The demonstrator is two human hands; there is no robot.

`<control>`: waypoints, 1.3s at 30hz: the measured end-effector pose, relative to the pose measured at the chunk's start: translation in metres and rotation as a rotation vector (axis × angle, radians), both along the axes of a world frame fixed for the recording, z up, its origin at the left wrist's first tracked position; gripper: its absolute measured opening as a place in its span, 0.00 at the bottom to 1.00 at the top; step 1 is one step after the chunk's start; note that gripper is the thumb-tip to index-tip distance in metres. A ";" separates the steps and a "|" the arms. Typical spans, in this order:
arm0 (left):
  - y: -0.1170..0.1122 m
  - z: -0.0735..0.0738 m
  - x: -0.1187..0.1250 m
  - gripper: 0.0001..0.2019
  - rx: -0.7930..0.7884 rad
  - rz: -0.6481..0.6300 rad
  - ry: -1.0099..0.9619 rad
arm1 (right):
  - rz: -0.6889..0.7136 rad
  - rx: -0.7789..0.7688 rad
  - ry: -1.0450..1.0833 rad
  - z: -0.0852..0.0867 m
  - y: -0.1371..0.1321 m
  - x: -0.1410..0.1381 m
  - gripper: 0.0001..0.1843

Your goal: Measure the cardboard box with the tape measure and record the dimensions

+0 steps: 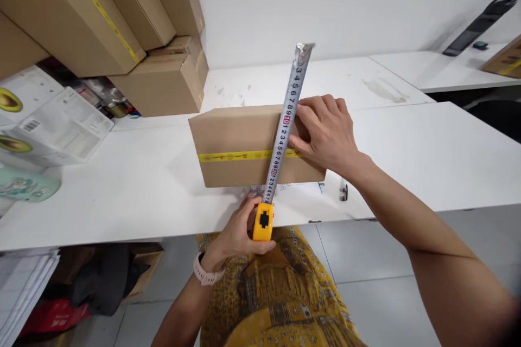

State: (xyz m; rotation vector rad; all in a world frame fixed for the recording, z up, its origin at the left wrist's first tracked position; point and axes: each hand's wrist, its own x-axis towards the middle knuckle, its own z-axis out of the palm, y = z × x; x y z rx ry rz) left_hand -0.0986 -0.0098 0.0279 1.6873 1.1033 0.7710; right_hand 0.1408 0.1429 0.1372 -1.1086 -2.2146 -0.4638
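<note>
A brown cardboard box (236, 143) sealed with yellow tape lies on the white table (122, 190) in front of me. A steel tape measure blade (287, 119) runs across the box top, its hooked end sticking up past the far edge. My left hand (240, 233) grips the yellow tape measure case (262, 222) at the table's near edge. My right hand (325, 133) rests on the right part of the box, fingers pressing the blade down against the cardboard.
Several large cardboard boxes (122, 27) are stacked at the back left, with white printed cartons (49, 124) and a teal object (24, 187) beside them. A small dark item (343, 191) lies right of the box. Another white table (439, 68) with a black device stands at the back right.
</note>
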 end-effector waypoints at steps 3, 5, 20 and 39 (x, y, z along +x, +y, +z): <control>0.011 -0.001 0.000 0.39 -0.032 -0.027 0.008 | -0.011 0.013 -0.012 -0.017 -0.018 0.007 0.33; 0.013 -0.001 -0.001 0.38 -0.034 -0.032 0.026 | -0.020 0.010 -0.022 -0.032 -0.024 0.013 0.32; 0.005 0.016 0.010 0.37 0.037 -0.144 0.171 | 0.141 -0.392 0.935 0.004 0.019 0.041 0.31; -0.079 0.012 0.006 0.55 -0.052 0.056 0.022 | 0.130 -0.418 0.901 -0.095 -0.172 0.006 0.20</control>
